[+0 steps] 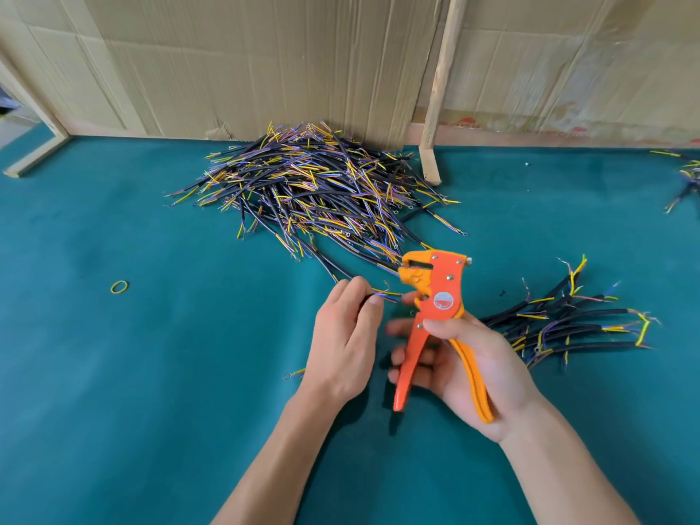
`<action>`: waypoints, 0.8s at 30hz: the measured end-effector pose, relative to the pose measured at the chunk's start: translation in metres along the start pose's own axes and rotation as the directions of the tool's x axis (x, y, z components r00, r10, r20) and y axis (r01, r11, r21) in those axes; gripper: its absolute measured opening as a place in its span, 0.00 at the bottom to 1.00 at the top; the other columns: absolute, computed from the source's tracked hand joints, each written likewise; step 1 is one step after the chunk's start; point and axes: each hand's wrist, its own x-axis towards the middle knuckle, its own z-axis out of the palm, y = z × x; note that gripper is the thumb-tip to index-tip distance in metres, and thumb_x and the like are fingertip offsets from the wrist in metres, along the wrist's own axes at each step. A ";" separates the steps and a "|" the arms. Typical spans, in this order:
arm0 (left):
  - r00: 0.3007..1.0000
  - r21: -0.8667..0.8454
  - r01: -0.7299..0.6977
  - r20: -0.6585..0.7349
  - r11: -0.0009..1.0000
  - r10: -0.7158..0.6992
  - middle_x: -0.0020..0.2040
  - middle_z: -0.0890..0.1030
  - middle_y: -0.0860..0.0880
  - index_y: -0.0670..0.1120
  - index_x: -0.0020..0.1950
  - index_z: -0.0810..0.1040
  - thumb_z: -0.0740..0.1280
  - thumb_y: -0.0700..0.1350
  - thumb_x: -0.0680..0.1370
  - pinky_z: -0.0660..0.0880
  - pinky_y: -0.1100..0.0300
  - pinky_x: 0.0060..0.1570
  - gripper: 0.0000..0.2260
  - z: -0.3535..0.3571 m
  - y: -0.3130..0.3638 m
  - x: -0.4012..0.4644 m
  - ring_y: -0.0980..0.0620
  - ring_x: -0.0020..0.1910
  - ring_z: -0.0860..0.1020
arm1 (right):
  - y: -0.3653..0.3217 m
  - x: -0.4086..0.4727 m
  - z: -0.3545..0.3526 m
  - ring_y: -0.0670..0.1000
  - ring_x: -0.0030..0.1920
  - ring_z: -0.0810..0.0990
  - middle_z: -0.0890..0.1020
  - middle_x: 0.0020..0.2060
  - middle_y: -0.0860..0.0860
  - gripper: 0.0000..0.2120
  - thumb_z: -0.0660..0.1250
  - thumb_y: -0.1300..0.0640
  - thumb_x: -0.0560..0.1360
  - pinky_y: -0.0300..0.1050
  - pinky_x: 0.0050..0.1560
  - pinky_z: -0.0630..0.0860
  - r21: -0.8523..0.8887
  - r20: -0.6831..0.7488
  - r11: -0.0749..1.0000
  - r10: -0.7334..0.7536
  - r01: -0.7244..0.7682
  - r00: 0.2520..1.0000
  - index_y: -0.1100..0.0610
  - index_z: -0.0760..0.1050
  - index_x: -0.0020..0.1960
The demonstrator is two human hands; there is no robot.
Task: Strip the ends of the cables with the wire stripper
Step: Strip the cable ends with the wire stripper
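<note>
**Cable end held up to the stripper's head**

The right hand (464, 363) grips the orange wire stripper (435, 320), thumb across the front below the round label, fingers curled behind the handles. The tool stands roughly upright above the green table (151, 373): its handles run down toward the person and spread slightly apart, and its head is at the top with the mouth facing left.

The left hand (346, 344) pinches a black cable (382, 295) between thumb and fingertips. The cable's long axis lies about level, left to right, and its loose coloured cores point right, ending just beside the stripper's head.

A big pile of cables (310, 191) lies behind, against the cardboard wall (265, 62). A smaller bunch (568, 323) lies right of the hands, its cables running mostly left to right. A yellow rubber band (119, 287) sits well to the left.
</note>
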 end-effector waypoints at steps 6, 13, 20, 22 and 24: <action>0.991 0.042 -0.034 0.134 0.999 0.029 0.38 0.69 0.53 0.50 0.38 0.66 0.58 0.45 0.81 0.66 0.58 0.42 0.11 0.001 0.003 -0.002 0.52 0.40 0.70 | -0.002 0.001 -0.002 0.68 0.54 0.84 0.81 0.61 0.69 0.20 0.67 0.63 0.73 0.58 0.48 0.82 -0.035 -0.066 0.994 -0.103 0.101 0.992 0.58 0.73 0.65; 0.990 0.141 -0.070 0.135 0.988 0.051 0.41 0.72 0.50 0.44 0.43 0.74 0.61 0.45 0.81 0.72 0.50 0.43 0.09 0.003 0.001 -0.003 0.48 0.41 0.72 | -0.006 0.002 -0.007 0.66 0.54 0.85 0.83 0.54 0.70 0.23 0.67 0.63 0.71 0.54 0.47 0.83 -0.147 -0.128 0.976 -0.179 0.160 0.975 0.62 0.71 0.66; 0.989 0.153 -0.130 0.084 0.980 0.118 0.42 0.75 0.59 0.45 0.53 0.85 0.68 0.37 0.80 0.66 0.72 0.43 0.07 0.002 -0.002 -0.001 0.61 0.41 0.74 | -0.004 0.004 -0.008 0.63 0.47 0.85 0.84 0.46 0.64 0.25 0.70 0.64 0.69 0.52 0.46 0.83 -0.201 -0.222 0.961 -0.236 0.193 0.946 0.63 0.72 0.65; 0.988 0.133 -0.141 0.078 0.981 0.132 0.44 0.78 0.57 0.48 0.59 0.84 0.68 0.36 0.80 0.68 0.72 0.45 0.12 0.002 -0.002 -0.001 0.61 0.44 0.76 | -0.004 0.004 -0.007 0.64 0.48 0.85 0.84 0.47 0.64 0.25 0.72 0.64 0.68 0.53 0.47 0.82 -0.195 -0.214 0.964 -0.223 0.182 0.951 0.62 0.74 0.65; 0.986 0.102 -0.155 0.084 0.983 0.147 0.47 0.80 0.56 0.51 0.63 0.81 0.66 0.35 0.79 0.71 0.68 0.48 0.16 0.002 -0.004 -0.002 0.58 0.46 0.77 | -0.002 0.004 -0.006 0.64 0.48 0.84 0.84 0.49 0.65 0.26 0.74 0.62 0.66 0.56 0.48 0.82 -0.194 -0.198 0.967 -0.204 0.166 0.959 0.61 0.75 0.63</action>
